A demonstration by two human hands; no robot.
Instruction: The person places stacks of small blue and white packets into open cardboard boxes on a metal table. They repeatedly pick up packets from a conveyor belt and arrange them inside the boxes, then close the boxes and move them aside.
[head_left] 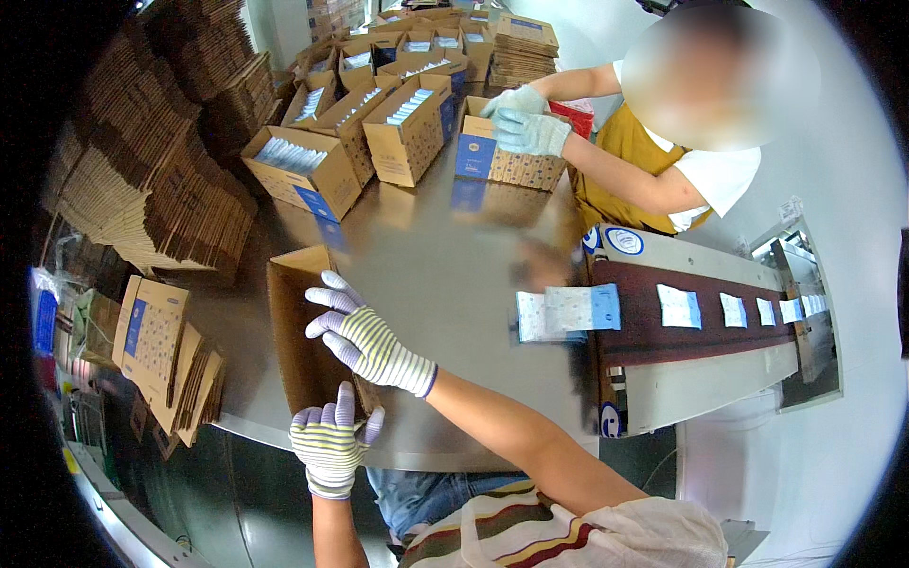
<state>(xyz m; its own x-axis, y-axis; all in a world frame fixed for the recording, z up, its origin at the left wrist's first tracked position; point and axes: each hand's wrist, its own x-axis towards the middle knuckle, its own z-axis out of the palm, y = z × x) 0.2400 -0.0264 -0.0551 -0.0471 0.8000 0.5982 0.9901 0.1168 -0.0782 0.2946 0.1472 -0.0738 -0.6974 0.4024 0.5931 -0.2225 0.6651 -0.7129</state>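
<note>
A tall brown cardboard carton (pixel 301 327) stands open on the metal table in front of me; its inside shows bare brown walls. My right hand (pixel 374 339), in a striped glove with lilac fingertips, reaches over the carton with fingers apart and nothing between them. At the carton's near end is my left hand (pixel 329 447), gloved alike, its fingers stretched upward against the carton and its thumb held out. Part of the carton's near side is hidden by my hands.
A conveyor (pixel 639 346) carries blue-and-white packets (pixel 679 308); several packets (pixel 559 312) pile at its end. Across the table, a co-worker's gloved hands (pixel 530 128) touch a carton (pixel 507 163). Filled cartons (pixel 407 133) stand behind. Flattened cartons (pixel 156 180) are stacked at left.
</note>
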